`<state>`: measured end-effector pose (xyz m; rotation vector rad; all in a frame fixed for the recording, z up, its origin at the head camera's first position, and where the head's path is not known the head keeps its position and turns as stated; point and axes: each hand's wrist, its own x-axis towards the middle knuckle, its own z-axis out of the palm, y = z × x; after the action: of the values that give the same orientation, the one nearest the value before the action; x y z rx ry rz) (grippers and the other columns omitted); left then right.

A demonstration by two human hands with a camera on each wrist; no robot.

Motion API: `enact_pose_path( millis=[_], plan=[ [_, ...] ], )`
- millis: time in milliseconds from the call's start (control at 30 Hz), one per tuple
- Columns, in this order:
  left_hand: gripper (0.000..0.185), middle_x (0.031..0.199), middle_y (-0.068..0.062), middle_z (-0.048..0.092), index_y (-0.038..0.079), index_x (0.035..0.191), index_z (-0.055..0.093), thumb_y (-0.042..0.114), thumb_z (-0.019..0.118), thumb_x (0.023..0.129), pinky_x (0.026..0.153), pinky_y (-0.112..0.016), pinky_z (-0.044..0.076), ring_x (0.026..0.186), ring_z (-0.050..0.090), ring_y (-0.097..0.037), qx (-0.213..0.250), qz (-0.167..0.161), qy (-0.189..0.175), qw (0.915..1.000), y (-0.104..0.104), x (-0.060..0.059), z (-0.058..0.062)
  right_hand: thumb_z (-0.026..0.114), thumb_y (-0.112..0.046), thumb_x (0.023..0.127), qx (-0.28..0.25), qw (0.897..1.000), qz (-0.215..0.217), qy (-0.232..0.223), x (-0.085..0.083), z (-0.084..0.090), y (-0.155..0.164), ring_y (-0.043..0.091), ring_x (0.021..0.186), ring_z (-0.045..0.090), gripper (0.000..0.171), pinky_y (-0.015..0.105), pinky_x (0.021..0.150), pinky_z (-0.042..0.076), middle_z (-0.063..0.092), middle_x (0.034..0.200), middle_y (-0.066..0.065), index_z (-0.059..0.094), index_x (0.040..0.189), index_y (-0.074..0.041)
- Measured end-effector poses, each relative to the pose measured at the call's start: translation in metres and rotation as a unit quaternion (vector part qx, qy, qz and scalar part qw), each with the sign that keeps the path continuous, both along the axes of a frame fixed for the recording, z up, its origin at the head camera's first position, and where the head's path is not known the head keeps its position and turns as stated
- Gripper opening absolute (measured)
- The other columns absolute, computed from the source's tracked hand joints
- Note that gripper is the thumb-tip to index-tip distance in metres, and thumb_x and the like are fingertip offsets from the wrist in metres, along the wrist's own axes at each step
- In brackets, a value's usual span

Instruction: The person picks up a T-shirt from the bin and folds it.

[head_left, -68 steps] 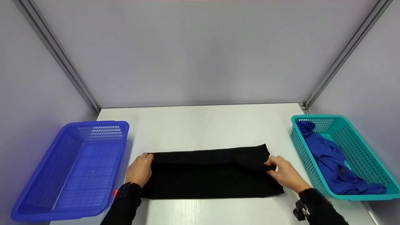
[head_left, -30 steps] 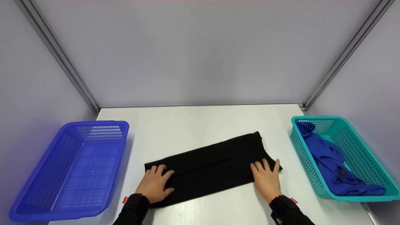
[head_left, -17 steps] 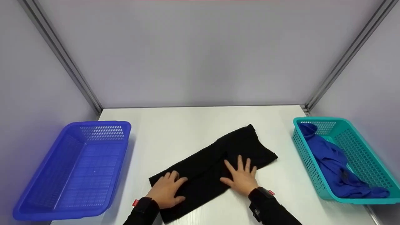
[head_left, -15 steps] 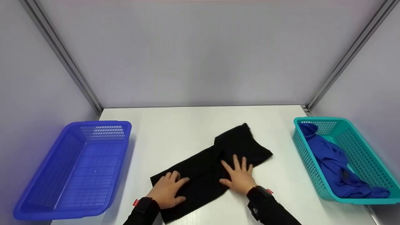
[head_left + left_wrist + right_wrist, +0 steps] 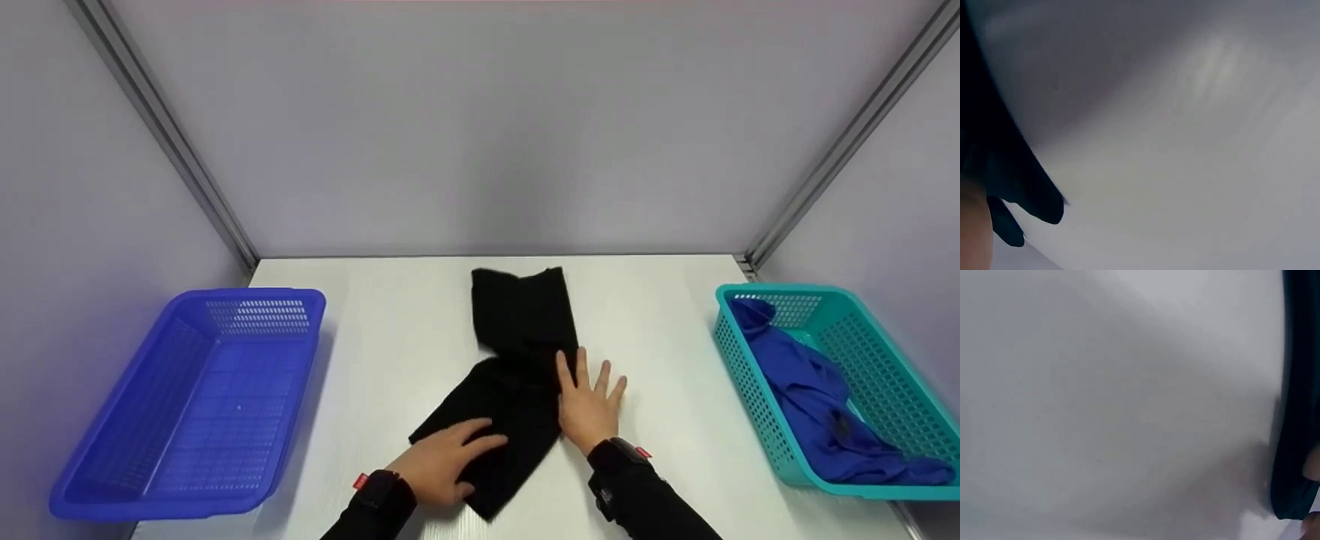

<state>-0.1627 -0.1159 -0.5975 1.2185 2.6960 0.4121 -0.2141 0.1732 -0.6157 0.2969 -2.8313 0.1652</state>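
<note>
A black folded cloth garment (image 5: 517, 315) lies twisted on the white table in the head view, pinched in at its middle, one end toward the back wall and the other toward the front. My left hand (image 5: 442, 461) rests over its front part with fingers extended. At the right edge of its middle, my right hand (image 5: 589, 409) touches the cloth with fingers spread. Dark cloth (image 5: 1022, 174) shows at the left of the left wrist view. In the right wrist view the cloth (image 5: 1297, 410) runs along the right side, with fingertips (image 5: 1313, 464) just visible.
A blue plastic basket (image 5: 187, 506) stands at the left of the table (image 5: 375, 315), with nothing visible in it. At the right, a teal basket (image 5: 892, 360) holds a crumpled blue garment (image 5: 810, 382). Grey walls rise at the back and both sides.
The black garment has turned counterclockwise from lying crosswise, and its far end has swung toward the back wall. My left hand let go of its edge; both hands shifted inward and lie spread.
</note>
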Motion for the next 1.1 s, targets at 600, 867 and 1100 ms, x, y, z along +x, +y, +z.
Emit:
enact_pose_path(
  millis=[600, 867, 1100],
  plan=[
    [0.072, 0.163, -0.005, 0.035, 0.023, 0.152, 0.047, 0.014, 0.071, 0.085, 0.109, -0.042, 0.045, 0.135, 0.052, -0.026, 0.049, 0.027, -0.011, 0.9984, 0.013, 0.001, -0.010, 0.066, -0.029, 0.098, 0.067, 0.992, 0.107, -0.014, 0.031, -0.004, -0.007, 0.046, 0.141, 0.043, 0.048, 0.074, 0.108, 0.031, 0.049, 0.154, 0.012, 0.058, 0.144, -0.020],
    [0.025, 0.103, 0.002, 0.065, 0.014, 0.102, 0.070, 0.011, 0.079, 0.078, 0.081, -0.031, 0.052, 0.095, 0.060, -0.017, 0.039, 0.033, 0.242, 0.9690, 0.020, -0.007, -0.017, 0.061, -0.053, 0.098, -0.024, 0.964, 0.253, -0.076, 0.046, 0.002, -0.015, 0.050, 0.140, 0.041, 0.065, 0.072, 0.109, 0.031, 0.047, 0.152, 0.019, 0.050, 0.150, -0.015],
    [0.030, 0.103, -0.001, 0.064, 0.008, 0.113, 0.065, 0.015, 0.078, 0.087, 0.078, -0.029, 0.055, 0.094, 0.061, -0.016, 0.094, 0.077, 0.193, 0.9736, 0.040, -0.006, 0.001, 0.073, -0.035, 0.088, -0.058, 0.959, 0.239, -0.144, 0.059, 0.018, -0.032, 0.048, 0.144, 0.037, 0.081, 0.069, 0.113, 0.028, 0.038, 0.162, 0.017, 0.039, 0.157, -0.009]
  ],
)
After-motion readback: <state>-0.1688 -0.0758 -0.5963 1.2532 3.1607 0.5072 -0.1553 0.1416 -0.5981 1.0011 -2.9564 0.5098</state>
